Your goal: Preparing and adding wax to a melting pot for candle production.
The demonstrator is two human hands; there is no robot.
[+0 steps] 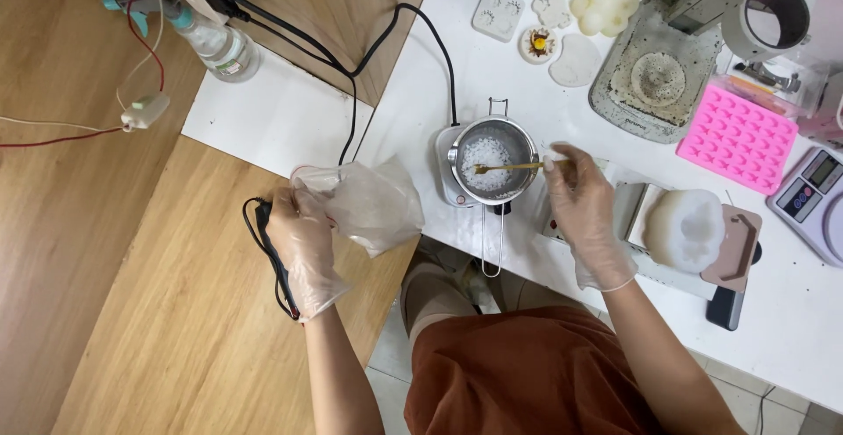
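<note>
My left hand (303,242), in a clear glove, holds a crumpled clear plastic bag (369,202) over the wooden floor, left of the white table. My right hand (581,202), also gloved, grips the end of a thin wooden stick (509,167). The stick's tip rests in white flakes inside a small metal melting pot (493,158). The pot sits on a small white heater (446,167) near the table's front edge, its wire handle hanging over the edge.
A white silicone mould (687,229) lies right of my right hand. A pink mould tray (738,136), a digital scale (812,194), a dirty grey slab (654,75) and small white moulds (549,14) fill the table's back. Black cables (351,66) and a spray bottle (215,40) lie to the left.
</note>
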